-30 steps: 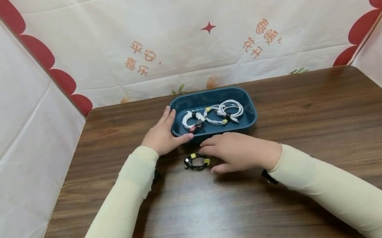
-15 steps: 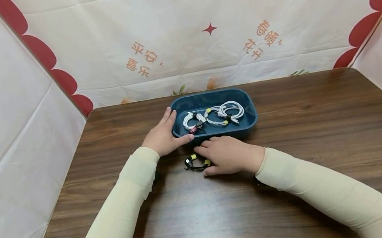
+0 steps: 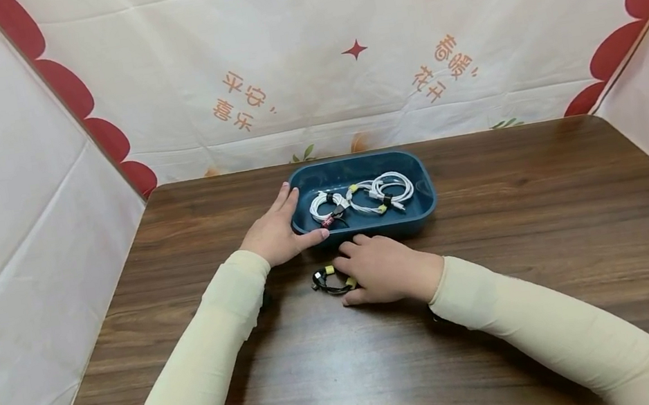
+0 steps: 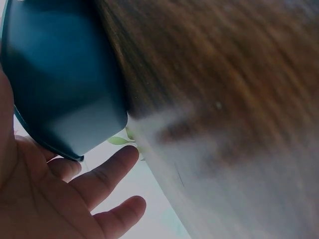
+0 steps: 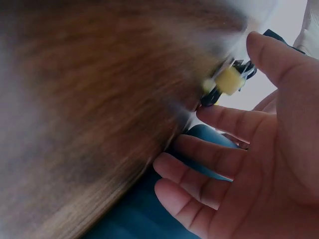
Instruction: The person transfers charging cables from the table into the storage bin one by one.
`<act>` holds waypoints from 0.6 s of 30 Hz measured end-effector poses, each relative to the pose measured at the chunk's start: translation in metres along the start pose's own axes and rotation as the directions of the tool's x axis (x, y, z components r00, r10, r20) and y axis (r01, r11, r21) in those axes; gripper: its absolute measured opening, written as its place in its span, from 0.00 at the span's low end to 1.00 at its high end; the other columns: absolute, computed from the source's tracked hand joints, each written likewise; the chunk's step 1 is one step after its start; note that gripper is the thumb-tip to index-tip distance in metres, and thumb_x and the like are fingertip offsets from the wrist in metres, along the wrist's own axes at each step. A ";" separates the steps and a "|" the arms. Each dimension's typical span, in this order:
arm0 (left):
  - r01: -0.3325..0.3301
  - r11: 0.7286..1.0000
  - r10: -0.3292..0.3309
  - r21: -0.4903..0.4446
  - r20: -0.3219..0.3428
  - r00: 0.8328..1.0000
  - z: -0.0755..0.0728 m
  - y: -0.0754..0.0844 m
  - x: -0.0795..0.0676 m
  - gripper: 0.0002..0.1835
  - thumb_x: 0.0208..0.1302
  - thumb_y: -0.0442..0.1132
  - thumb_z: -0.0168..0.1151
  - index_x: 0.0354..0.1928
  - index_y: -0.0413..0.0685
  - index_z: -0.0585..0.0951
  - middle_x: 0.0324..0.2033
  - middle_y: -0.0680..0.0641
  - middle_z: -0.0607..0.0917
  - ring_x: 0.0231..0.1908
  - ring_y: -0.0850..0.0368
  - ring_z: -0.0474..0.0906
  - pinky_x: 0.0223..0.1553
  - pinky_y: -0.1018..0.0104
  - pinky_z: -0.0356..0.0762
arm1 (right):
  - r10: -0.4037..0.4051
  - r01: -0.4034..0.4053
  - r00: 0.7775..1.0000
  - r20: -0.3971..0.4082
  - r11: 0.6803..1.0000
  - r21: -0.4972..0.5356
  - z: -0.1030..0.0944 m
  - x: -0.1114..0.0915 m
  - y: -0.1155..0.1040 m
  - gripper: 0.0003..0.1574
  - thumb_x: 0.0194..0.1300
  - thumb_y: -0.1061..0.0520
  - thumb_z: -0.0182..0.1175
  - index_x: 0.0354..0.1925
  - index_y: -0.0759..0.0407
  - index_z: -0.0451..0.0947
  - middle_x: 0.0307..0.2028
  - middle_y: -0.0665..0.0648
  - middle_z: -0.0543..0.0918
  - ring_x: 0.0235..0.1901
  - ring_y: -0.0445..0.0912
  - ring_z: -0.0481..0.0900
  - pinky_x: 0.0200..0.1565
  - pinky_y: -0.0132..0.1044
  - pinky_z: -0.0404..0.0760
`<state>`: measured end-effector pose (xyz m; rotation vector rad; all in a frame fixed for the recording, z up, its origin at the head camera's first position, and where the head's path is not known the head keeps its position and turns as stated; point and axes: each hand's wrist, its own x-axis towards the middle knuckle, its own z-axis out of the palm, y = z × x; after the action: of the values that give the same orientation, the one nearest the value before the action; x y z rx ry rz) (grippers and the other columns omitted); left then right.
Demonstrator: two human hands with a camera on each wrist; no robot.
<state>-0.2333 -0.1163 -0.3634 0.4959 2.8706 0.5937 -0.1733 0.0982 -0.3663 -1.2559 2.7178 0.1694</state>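
A small black cable coil (image 3: pixel 333 290) with yellow ties lies on the table in front of the blue bin (image 3: pixel 427 212). My right hand (image 3: pixel 387 268) is at the coil's right end, thumb on the near side and index finger on the far side. In the right wrist view, the cable coil (image 5: pixel 229 80) shows between thumb and index fingertip, the fingers fairly straight. My left hand (image 3: pixel 279 234) rests against the bin's left end, its thumb along the front rim and the other fingers spread behind. The left wrist view shows the bin's wall (image 4: pixel 70 74) beside the palm.
Inside the bin lie white coiled cables (image 3: pixel 393 189) with black and yellow ties, plus a dark cable with a red part (image 3: pixel 328 222). The brown wooden table (image 3: pixel 526 200) ends at a white printed cloth (image 3: pixel 298 24) behind, with cloth sides left and right.
My right hand has moved left and slightly nearer the body, its thumb and index finger now at the black cable coil, which has shifted very slightly. The left hand and bin stay put.
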 end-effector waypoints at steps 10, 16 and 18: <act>0.002 1.000 -0.002 0.003 -0.002 1.000 0.001 -0.002 0.000 0.58 0.57 0.77 0.55 0.80 0.53 0.46 0.78 0.52 0.39 0.73 0.45 0.56 0.66 0.47 0.63 | 0.003 -0.003 1.000 -0.006 1.000 0.011 0.000 0.002 -0.001 0.36 0.64 0.28 0.59 0.56 0.52 0.79 0.49 0.55 0.79 0.45 0.50 0.75 0.49 0.45 0.78; 0.000 1.000 0.000 0.005 0.001 1.000 0.001 -0.002 0.001 0.59 0.57 0.78 0.54 0.80 0.53 0.46 0.78 0.52 0.38 0.73 0.45 0.56 0.66 0.47 0.63 | -0.031 0.031 0.999 -0.008 1.000 0.004 0.000 0.001 0.002 0.31 0.65 0.35 0.62 0.56 0.53 0.79 0.52 0.57 0.80 0.48 0.52 0.76 0.50 0.48 0.78; -0.001 1.000 0.001 0.006 0.002 1.000 0.001 -0.002 0.001 0.59 0.57 0.78 0.54 0.80 0.53 0.46 0.78 0.52 0.38 0.73 0.45 0.56 0.66 0.48 0.63 | -0.033 0.033 0.999 0.005 0.999 0.014 -0.001 0.000 0.004 0.31 0.64 0.36 0.63 0.57 0.52 0.78 0.54 0.57 0.79 0.50 0.53 0.76 0.52 0.48 0.77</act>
<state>-0.2346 -0.1172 -0.3651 0.4985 2.8713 0.5839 -0.1763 0.1003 -0.3652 -1.2943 2.6868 0.1492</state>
